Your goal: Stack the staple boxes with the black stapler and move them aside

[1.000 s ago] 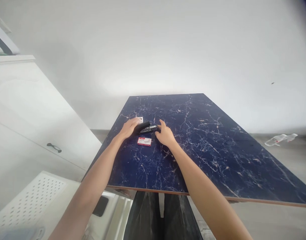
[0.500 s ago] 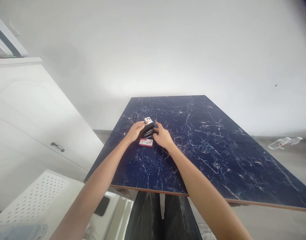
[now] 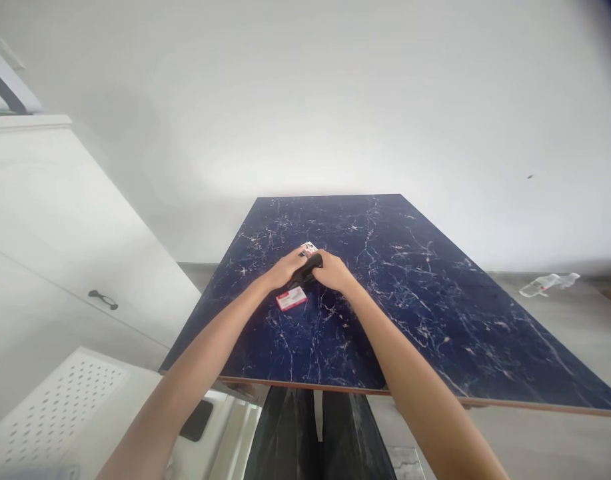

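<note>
Holding stapler in left hand and right hand, both grasping it near red box. Judged light, stiff, smooth; best held along long sides.

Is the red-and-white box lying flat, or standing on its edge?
Lying flat: the box shows its broad printed face upward.
</note>
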Available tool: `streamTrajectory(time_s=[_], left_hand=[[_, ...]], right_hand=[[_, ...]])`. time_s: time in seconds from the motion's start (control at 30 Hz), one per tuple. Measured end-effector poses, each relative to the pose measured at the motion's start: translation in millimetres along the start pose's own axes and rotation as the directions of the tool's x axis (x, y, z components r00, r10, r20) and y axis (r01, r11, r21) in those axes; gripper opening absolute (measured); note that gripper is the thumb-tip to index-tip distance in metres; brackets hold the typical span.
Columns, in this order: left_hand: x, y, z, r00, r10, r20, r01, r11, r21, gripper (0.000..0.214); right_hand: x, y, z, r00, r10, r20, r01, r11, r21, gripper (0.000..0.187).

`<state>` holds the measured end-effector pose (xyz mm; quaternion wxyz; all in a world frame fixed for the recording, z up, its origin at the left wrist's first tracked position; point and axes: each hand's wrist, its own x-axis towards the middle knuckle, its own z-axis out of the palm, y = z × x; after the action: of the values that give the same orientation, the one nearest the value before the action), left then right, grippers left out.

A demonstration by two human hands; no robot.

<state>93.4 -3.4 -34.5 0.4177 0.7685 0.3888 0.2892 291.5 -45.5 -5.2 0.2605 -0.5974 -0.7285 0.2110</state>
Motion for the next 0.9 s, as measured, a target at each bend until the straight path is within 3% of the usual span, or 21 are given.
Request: streamTrajectory(time_s=[0.07, 0.17, 0.23, 0.3, 0.33, 0.43, 0.5, 0.63, 0.73, 0.8, 0.83, 0.9], left_hand=[[-4.7, 11.8, 21.0, 0.997, 0.044, 0.068, -0.042, 0.998, -0.036, 0.073], [-12.7, 30.9, 41.2, 0.98, 0.132, 0.148, -0.137, 0.99, 0.028, 0.063], [-17.3, 40.0, 40.2, 0.97, 0.168, 0.177, -0.198, 0.967, 0.162, 0.055], [-20.3, 42.8, 27.7, 0.963, 0.171, 0.209, -0.226, 0.934, 0.278, 0.053], [-21.5, 41.8, 19.0, 0.962, 0.162, 0.218, -0.226, 0.924, 0.309, 0.05], [-24.0, 35.8, -4.6, 0.974, 0.13, 0.184, -0.196, 0.891, 0.41, 0.034], [-25.4, 34.8, -10.7, 0.98, 0.144, 0.139, -0.192, 0.871, 0.452, 0.03], [-27.4, 44.0, 0.7, 0.972, 0.196, 0.129, -0.233, 0.872, 0.43, 0.035], [-28.5, 51.4, 13.1, 0.957, 0.197, 0.213, -0.264, 0.896, 0.357, 0.039], [-29.7, 55.6, 16.5, 0.946, 0.221, 0.236, -0.289, 0.905, 0.311, 0.038], [-30.6, 58.1, 16.5, 0.943, 0.244, 0.226, -0.307, 0.901, 0.307, 0.036], [-33.1, 64.3, 14.7, 0.937, 0.288, 0.196, -0.34, 0.879, 0.335, 0.034]], right_hand=[[-9.2, 5.0, -19.9, 0.993, -0.031, 0.113, 0.034, 0.999, -0.022, 0.029], [-33.4, 19.7, -59.8, 0.926, -0.119, 0.359, 0.116, 0.993, 0.032, 0.025], [-48.9, 33.5, -86.2, 0.87, -0.102, 0.483, 0.094, 0.995, 0.043, 0.039], [-56.6, 48.8, -104.0, 0.853, -0.066, 0.519, 0.048, 0.998, 0.048, 0.05], [-56.4, 56.2, -107.5, 0.868, -0.068, 0.492, 0.039, 0.997, 0.069, 0.053], [-41.3, 73.4, -93.2, 0.963, -0.132, 0.236, 0.109, 0.988, 0.109, 0.055], [-25.2, 77.1, -69.3, 0.968, -0.223, 0.114, 0.217, 0.974, 0.06, 0.054], [2.9, 65.8, -28.6, 0.925, -0.353, 0.138, 0.351, 0.936, 0.039, 0.058], [18.1, 51.0, -21.0, 0.886, -0.396, 0.242, 0.393, 0.917, 0.063, 0.062], [25.5, 44.9, -22.2, 0.852, -0.414, 0.32, 0.417, 0.907, 0.065, 0.053], [27.8, 44.2, -23.6, 0.854, -0.411, 0.32, 0.42, 0.906, 0.043, 0.047], [28.4, 48.0, -27.3, 0.907, -0.354, 0.228, 0.377, 0.924, -0.067, 0.038]])
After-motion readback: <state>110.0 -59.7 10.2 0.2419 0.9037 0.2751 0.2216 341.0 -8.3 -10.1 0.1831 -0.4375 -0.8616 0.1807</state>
